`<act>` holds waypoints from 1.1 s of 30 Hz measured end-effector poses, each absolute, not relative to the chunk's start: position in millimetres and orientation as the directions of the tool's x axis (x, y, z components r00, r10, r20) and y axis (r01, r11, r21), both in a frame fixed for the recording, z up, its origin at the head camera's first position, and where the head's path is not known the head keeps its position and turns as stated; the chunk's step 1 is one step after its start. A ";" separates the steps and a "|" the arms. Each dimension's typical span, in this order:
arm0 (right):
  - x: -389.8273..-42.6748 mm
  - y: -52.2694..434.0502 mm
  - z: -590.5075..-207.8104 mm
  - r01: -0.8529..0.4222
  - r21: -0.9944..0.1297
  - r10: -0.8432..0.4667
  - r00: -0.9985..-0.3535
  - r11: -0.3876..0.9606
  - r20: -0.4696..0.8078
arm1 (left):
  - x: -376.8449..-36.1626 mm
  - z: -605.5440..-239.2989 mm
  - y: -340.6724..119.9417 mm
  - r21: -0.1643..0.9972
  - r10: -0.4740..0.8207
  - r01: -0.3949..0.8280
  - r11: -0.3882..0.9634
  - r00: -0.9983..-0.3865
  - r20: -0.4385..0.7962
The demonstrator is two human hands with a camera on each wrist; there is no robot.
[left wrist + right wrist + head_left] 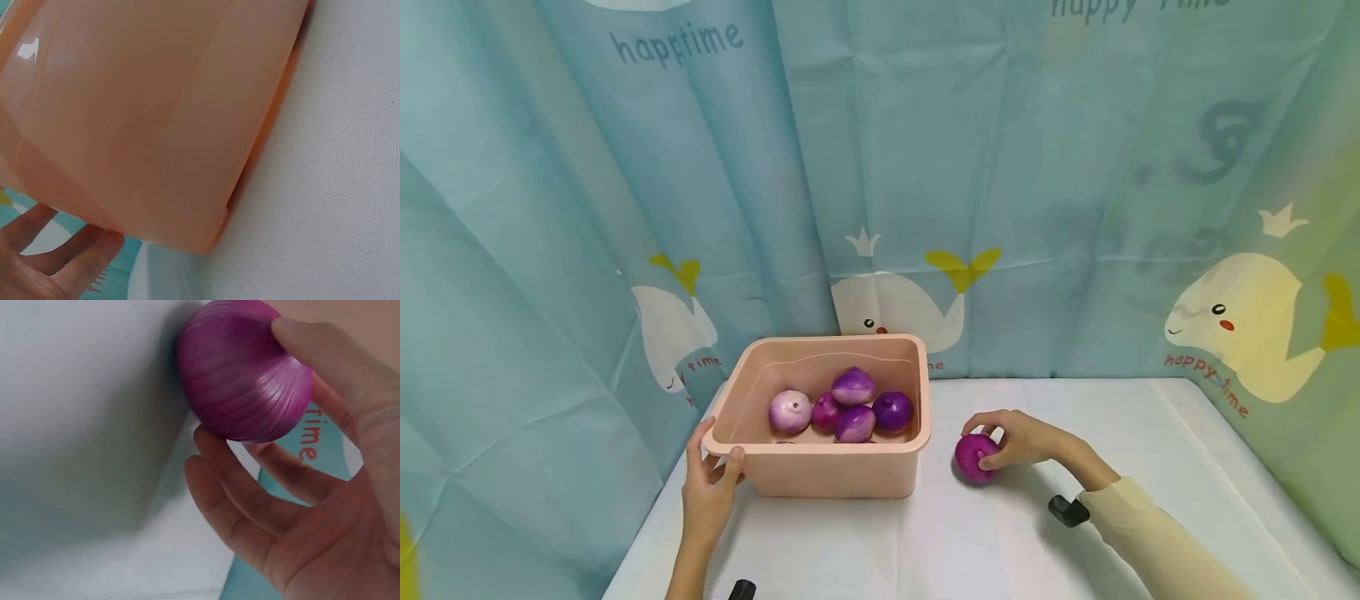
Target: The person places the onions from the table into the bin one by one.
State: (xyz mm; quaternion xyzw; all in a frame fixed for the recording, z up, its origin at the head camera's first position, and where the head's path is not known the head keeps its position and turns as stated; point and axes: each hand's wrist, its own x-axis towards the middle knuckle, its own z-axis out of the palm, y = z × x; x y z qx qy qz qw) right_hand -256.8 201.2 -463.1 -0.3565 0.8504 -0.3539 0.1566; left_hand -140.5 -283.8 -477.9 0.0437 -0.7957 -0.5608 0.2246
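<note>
A pink plastic bin (pixel 827 472) stands on the white table, with several purple onions (pixel 854 423) and one paler onion (pixel 790 412) inside it. My left hand (pixel 709 492) grips the bin's near left corner, thumb over the front rim and fingers along the left side. In the left wrist view those fingers (pixel 87 256) touch the bin's wall (pixel 144 112). To the right of the bin, my right hand (pixel 1018 439) holds a magenta-purple onion (pixel 972 459) between thumb and fingers, close over the table. The right wrist view shows the thumb on top of this onion (pixel 244 375).
A light blue curtain (pixel 910 167) printed with whales hangs behind and to the left of the table (pixel 985 542). The bin's back edge stands close to it. Black straps (pixel 1069 510) show at the wrists.
</note>
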 end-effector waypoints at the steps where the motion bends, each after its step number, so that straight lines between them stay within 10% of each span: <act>1: -257.6 201.6 -460.0 -0.505 -0.707 -0.716 -0.698 0.495 -0.003 | -140.9 -478.1 -283.9 0.911 -0.320 0.188 0.368 -0.894 0.314; 21: -284.7 213.2 -358.3 -0.643 -0.583 -0.478 -0.763 0.496 0.435 | -141.1 -481.6 -285.2 0.907 -0.320 0.178 0.382 -0.895 0.311; 33: -290.3 209.6 -342.4 -0.604 -0.572 -0.394 -0.796 0.555 0.459 | -139.4 -482.1 -285.0 0.902 -0.324 0.199 0.383 -0.885 0.333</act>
